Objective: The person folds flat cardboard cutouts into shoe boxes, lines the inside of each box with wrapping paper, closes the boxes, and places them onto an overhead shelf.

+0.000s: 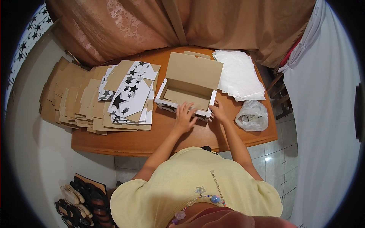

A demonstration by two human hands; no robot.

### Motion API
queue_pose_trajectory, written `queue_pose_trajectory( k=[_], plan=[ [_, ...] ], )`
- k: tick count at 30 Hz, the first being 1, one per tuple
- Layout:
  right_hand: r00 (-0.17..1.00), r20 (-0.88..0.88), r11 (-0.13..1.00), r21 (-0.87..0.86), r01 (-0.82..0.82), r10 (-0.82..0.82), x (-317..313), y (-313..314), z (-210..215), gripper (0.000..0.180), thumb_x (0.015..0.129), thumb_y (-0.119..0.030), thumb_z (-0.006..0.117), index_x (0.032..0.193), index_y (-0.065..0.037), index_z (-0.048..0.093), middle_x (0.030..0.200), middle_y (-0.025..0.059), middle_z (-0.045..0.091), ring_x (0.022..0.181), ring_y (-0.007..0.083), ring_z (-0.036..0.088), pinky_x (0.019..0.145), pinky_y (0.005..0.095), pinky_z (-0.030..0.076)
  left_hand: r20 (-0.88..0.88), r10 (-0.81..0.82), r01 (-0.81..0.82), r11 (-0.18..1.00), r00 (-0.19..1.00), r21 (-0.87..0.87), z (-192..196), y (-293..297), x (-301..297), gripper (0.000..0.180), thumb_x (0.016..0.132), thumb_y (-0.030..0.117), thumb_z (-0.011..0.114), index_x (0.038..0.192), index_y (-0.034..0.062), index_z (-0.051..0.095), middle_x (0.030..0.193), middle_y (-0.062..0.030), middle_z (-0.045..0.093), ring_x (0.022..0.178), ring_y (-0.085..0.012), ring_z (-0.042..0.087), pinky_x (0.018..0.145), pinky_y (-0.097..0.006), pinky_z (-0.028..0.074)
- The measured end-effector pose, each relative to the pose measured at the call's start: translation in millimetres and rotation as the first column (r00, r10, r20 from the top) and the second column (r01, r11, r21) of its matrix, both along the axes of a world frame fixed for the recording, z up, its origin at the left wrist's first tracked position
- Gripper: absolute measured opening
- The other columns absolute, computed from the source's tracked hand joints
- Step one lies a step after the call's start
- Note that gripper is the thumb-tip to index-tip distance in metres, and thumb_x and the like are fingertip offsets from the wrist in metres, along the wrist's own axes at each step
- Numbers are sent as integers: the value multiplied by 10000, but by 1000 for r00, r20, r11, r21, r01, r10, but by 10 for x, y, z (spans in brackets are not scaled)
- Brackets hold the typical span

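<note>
An open cardboard box (pixel 188 90) sits on the wooden table in front of me, brown inside, its lid standing up at the back. Its outer sides are white with black stars. My left hand (pixel 184 118) rests at the front wall with its fingers spread over the top edge. At the front right corner, my right hand (pixel 218 112) grips the box's side with fingers and thumb. Part of the front wall is hidden behind my left hand.
Left of the box lie stacked flat cardboard blanks (pixel 89 100), several of them star-printed (pixel 131 91). White paper sheets (pixel 239 74) and a clear plastic bag (pixel 252 116) are at the right. Brown curtains (pixel 152 26) hang behind the table (pixel 110 146); shoes (pixel 81 203) stand lower left.
</note>
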State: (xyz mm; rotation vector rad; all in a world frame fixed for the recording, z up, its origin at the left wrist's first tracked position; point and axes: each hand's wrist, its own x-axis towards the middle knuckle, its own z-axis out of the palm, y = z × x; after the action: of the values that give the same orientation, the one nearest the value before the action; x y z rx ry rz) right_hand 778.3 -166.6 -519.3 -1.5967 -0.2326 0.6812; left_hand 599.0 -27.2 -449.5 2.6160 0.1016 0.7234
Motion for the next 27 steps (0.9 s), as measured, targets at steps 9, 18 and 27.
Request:
queue_pose_trajectory(
  k=[9, 18, 27],
  plan=[
    [940, 339, 998, 42, -43, 26, 177, 109, 284, 612, 767, -7, 618, 1309, -62, 339, 1229, 158, 453, 897, 209, 569, 712, 306, 495, -114, 93, -90, 995, 989, 30, -71, 149, 20, 417, 776, 253, 631, 1162, 123, 540, 1249, -104, 462, 1252, -319, 338, 1047, -543, 175],
    [832, 537, 980, -45, 193, -139, 499, -157, 288, 387, 848, -157, 568, 1189, -4, 468, 1072, 156, 537, 901, 215, 564, 732, 325, 475, -163, 99, -103, 995, 982, -15, -16, -70, 151, 470, 764, 256, 634, 1196, 128, 501, 1227, -111, 463, 1219, -297, 366, 1015, -573, 146],
    [588, 805, 700, -465, 542, 80, 1002, -648, 619, 424, 736, -151, 644, 1128, -43, 527, 1112, 161, 508, 1070, 355, 445, 875, 432, 411, -126, 15, -20, 999, 992, -38, 176, -298, 555, 520, 774, 267, 632, 1251, 142, 468, 1328, -97, 407, 1306, -282, 293, 1012, -611, 112]
  ],
)
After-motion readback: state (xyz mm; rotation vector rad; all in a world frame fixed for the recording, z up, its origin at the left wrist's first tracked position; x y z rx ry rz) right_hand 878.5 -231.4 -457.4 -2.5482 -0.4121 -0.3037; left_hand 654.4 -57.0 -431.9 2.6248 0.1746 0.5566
